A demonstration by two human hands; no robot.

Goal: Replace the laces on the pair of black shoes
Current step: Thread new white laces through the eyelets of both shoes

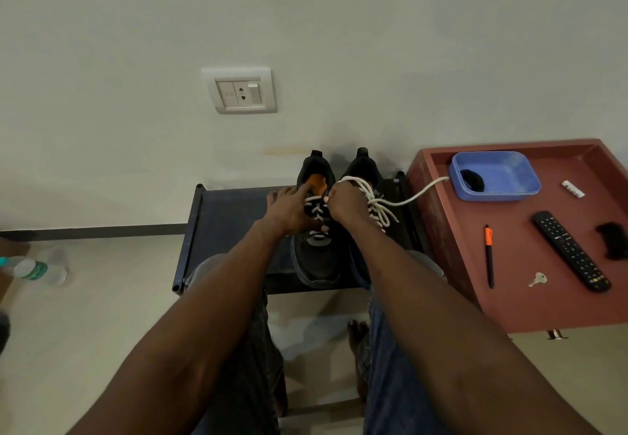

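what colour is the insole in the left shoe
Orange, seen inside the left shoe in the head view.
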